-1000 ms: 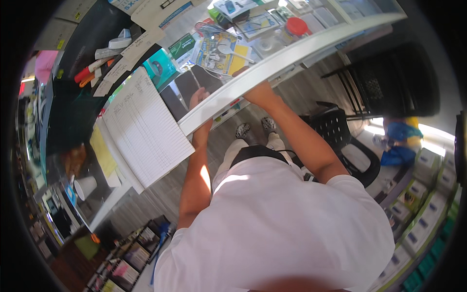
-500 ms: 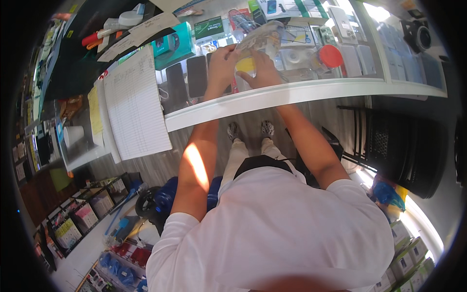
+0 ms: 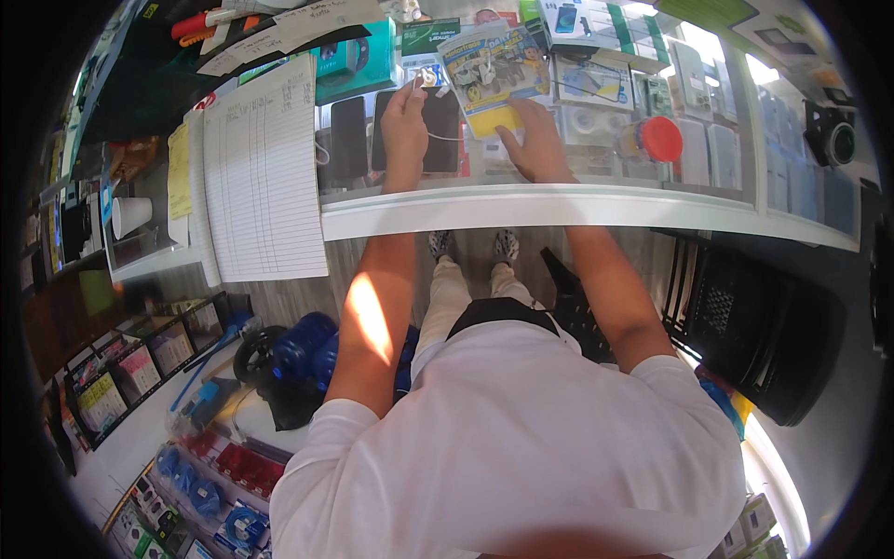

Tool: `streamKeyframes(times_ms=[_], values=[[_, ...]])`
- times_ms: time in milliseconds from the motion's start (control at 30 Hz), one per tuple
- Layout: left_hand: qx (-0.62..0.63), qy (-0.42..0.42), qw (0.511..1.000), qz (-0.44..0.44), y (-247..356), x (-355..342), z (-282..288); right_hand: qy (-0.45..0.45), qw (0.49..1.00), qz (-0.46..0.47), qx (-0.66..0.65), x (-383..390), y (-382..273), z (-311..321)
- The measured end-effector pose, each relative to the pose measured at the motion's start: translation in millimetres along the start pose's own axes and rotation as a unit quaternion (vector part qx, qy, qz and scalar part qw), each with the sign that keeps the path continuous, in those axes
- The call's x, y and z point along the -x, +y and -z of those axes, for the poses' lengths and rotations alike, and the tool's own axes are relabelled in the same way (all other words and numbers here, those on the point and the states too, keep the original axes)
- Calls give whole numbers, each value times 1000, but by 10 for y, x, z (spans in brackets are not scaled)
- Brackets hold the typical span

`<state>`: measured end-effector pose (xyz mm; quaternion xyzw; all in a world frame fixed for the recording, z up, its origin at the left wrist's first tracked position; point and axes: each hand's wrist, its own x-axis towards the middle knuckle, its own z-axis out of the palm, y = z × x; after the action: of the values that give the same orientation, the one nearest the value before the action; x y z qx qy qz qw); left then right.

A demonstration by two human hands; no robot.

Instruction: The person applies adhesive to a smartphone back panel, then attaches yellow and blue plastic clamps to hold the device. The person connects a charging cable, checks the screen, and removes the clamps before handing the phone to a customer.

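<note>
A colourful printed packet [image 3: 494, 74], blue and yellow with pictures of small parts, lies on the glass counter top. My right hand [image 3: 535, 144] rests at its lower right edge, fingers extended and thumb apart. To the left of the packet, my left hand [image 3: 403, 130] is closed in a pinch on a thin white cable [image 3: 445, 139]. A white end of it sticks up at the fingertips, and the cable runs right from the hand over a dark phone-shaped slab [image 3: 441, 116]. Whether the hand holds more than the cable is hidden.
An open lined notebook [image 3: 261, 186] lies left, beside a teal box [image 3: 356, 58]. Right of my right hand stands a red-lidded jar [image 3: 661, 140]. A white edge [image 3: 540, 207] borders the counter. A white cup [image 3: 130, 216] is far left, a black chair [image 3: 759, 321] right.
The packet, raised and blurred between both hands before, now lies flatter on the glass. My left hand has come away from it, with the white cable in its fingers; my right hand has opened out.
</note>
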<state>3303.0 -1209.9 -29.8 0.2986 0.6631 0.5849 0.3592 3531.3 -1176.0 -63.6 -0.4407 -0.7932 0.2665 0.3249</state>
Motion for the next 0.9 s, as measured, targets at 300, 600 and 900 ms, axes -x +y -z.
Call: streamKeyframes(times_ms=[300, 600, 900], values=[[-289, 113, 950, -46, -170, 247, 396, 50, 995, 88, 10, 363, -141, 167], [-190, 43, 981, -2, 73, 117, -152, 43, 996, 41, 73, 390, -164, 42], [6, 53, 980, -189, 811, 83, -56, 48, 997, 7, 66, 202, -129, -1]])
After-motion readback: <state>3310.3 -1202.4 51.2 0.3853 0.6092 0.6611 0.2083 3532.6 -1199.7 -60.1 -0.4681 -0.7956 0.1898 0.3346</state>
